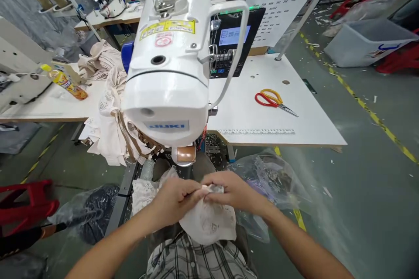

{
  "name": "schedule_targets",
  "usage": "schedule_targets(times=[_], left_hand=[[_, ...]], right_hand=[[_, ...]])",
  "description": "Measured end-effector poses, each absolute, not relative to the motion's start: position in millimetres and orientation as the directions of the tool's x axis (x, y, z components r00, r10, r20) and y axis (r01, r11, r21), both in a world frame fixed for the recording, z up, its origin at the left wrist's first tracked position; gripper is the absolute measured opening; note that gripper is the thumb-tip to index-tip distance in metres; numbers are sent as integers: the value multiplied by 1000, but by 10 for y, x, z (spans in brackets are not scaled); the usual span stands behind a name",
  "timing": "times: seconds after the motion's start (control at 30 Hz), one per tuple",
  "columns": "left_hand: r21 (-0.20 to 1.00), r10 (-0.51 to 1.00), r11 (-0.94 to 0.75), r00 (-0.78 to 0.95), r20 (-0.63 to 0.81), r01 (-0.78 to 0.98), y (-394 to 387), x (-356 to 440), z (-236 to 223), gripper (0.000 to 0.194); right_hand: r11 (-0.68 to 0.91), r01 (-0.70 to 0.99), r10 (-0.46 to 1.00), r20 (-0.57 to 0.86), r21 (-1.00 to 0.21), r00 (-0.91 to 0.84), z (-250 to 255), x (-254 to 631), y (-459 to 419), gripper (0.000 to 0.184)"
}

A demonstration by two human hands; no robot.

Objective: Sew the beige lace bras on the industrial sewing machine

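Both my hands pinch a piece of pale cream lace fabric (209, 222) that hangs over my lap, below the head of a white sewing machine (170, 91). My left hand (175, 198) is closed on its upper edge, thumb and fingers pressed together. Close beside it, my right hand (229, 189) grips the same edge, with a small white bit of the cloth showing between thumb and fingers. More white lace (142, 194) lies to the left of my left hand. The cloth partly hides my fingertips.
A heap of beige lace pieces (113, 113) hangs off the table left of the machine. Scissors (275, 101) with red and yellow handles lie on the white tabletop (242, 104). A drink bottle (65, 83) rests at left. A plastic bag (271, 178) is on the floor.
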State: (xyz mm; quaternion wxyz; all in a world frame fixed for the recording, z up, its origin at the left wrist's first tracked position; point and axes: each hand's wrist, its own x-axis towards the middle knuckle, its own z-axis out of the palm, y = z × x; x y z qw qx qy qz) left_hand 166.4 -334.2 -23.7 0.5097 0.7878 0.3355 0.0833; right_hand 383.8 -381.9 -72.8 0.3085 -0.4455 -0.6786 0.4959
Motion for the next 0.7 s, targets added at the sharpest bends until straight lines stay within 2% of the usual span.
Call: schedule_targets(times=[0.07, 0.13, 0.2, 0.27, 0.4, 0.53, 0.7], left_hand=[[801, 747, -266, 640, -181, 537, -3188, 1628, -162, 42], [757, 868, -181, 464, -177, 627, -3008, 1572, -117, 37], [721, 932, -52, 293, -213, 691, -2833, 1526, -110, 37], [708, 959, -7, 206, -196, 706, -2692, 1508, -137, 37], [766, 949, -168, 312, -44, 621, -2528, 1504, -254, 15], [762, 932, -214, 362, -28, 611, -2479, 1449, -375, 20], [724, 925, -222, 376, -55, 653, -2498, 1431, -355, 27]], right_hand=[[72, 287, 934, -37, -955, -356, -674, 3767, -3613, 45], [37, 304, 974, -34, -952, -224, -631, 3708, -3438, 49], [20, 328, 988, -30, -945, -148, -614, 3675, -3289, 50], [1, 331, 990, -46, -944, -132, -624, 3668, -3169, 51], [-40, 312, 986, -89, -949, -144, -672, 3692, -3047, 51], [-22, 322, 994, -56, -946, -98, -695, 3715, -3039, 46], [-74, 307, 988, -112, -949, -107, -668, 3735, -3048, 43]])
